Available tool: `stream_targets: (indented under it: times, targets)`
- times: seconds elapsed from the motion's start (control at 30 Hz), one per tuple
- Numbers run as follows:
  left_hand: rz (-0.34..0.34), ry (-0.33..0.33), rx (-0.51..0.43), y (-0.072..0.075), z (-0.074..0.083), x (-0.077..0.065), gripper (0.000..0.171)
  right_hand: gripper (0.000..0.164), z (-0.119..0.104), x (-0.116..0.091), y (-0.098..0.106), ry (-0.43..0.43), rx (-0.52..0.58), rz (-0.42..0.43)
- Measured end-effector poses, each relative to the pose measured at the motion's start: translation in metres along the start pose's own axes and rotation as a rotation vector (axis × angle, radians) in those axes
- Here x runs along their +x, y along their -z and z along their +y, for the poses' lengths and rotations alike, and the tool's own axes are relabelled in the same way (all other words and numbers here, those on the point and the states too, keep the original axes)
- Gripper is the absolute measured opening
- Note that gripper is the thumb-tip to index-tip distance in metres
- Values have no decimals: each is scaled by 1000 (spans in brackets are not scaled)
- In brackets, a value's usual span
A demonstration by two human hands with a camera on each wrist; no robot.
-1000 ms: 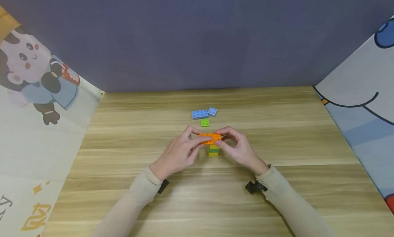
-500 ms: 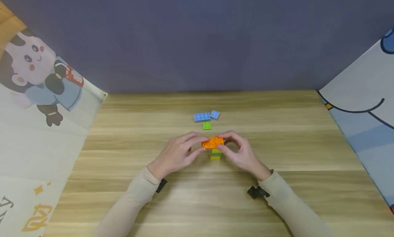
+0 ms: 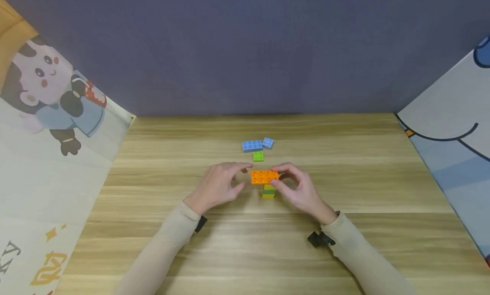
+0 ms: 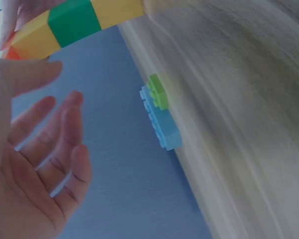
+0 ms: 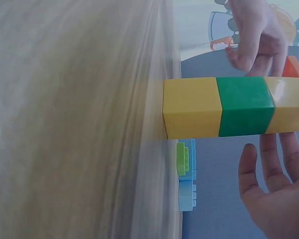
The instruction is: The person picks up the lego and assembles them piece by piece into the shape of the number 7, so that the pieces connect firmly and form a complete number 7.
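An orange eight-stud building brick (image 3: pixel 262 177) lies flat across the top of a narrow tower (image 3: pixel 269 192), its left half sticking out beyond it. The tower is upright on the wooden table, a green block (image 5: pixel 245 106) between two yellow ones, as the right wrist view shows. My right hand (image 3: pixel 300 190) pinches the right end of the orange brick, thumb at the near side and fingers at the far side. My left hand (image 3: pixel 216 184) is just left of the brick, thumb and fingers spread apart and holding nothing.
Behind the tower lie a long blue brick (image 3: pixel 252 146), a small blue brick (image 3: pixel 268 142) and a thin lime-green brick (image 3: pixel 258 156), close together on the table (image 3: pixel 344 158). A dark panel (image 3: pixel 245 52) rises at the table's back edge, with printed side walls.
My left hand has let go of the orange brick and drawn back to the left, uncovering its studs. The right hand keeps its grip on the right end.
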State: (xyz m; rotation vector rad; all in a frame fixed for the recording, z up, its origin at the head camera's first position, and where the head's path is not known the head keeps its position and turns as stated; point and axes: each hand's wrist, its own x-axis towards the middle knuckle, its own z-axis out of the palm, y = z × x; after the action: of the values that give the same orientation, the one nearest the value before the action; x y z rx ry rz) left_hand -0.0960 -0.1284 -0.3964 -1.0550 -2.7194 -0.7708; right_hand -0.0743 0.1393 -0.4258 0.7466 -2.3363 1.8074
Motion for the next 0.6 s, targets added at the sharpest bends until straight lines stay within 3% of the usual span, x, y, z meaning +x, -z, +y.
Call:
stream_targets:
  times: [0.27, 0.6]
  targets:
    - [-95, 166, 12, -10, -7, 21, 38, 28, -3, 0, -2, -30, 12, -11]
    - [-154, 232, -27, -24, -23, 45, 42, 28, -1, -1, -2, -7, 36, 6]
